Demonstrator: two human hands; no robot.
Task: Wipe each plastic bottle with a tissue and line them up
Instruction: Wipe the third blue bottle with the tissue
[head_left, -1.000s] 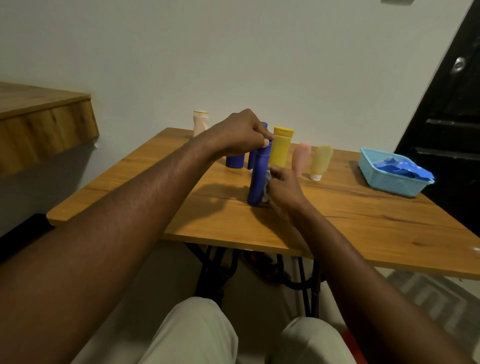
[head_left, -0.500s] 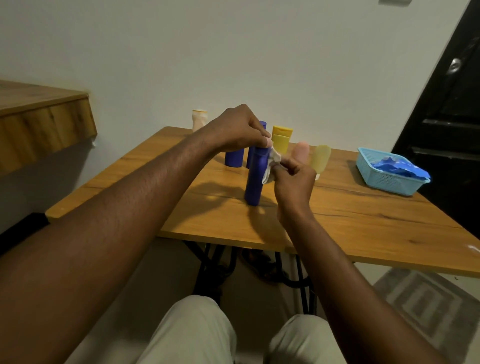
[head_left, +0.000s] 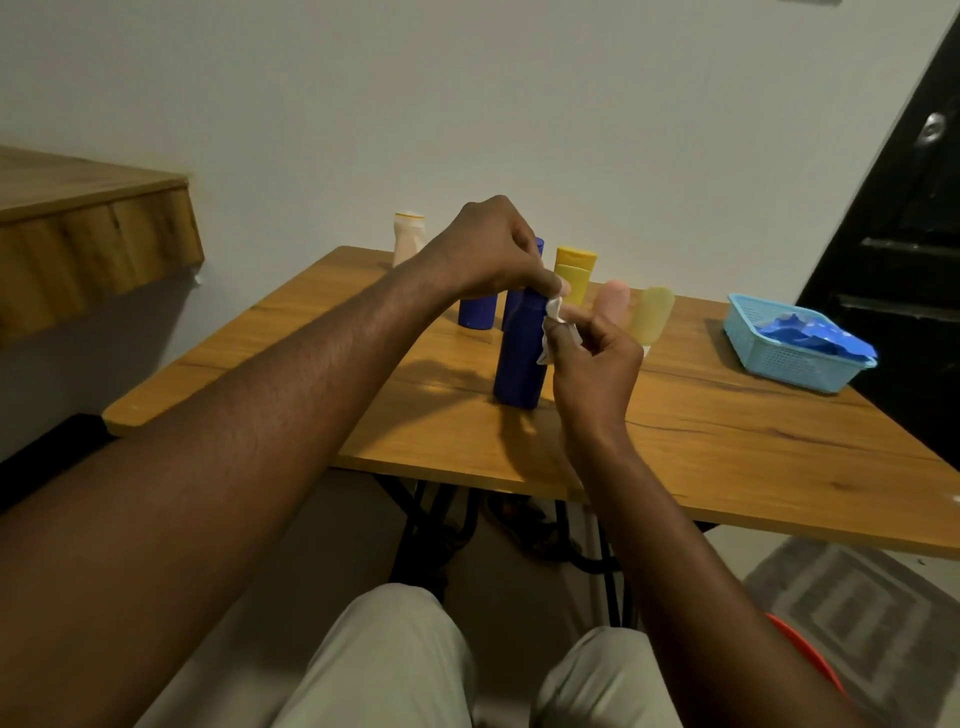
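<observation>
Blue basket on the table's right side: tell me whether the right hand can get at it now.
Probably yes. The right hand, pinching the tissue at the tall blue bottle, has bare table between it and the open-topped basket; nothing stands in that path.

No lettering, label, brand or number is showing clearly enough to read. The blue bottle (head_left: 518, 364), the yellow bottle (head_left: 574, 267) and the basket (head_left: 779, 359) are all presenting plain-looking surfaces, and any print on them is staying too small or too dim to make out.
</observation>
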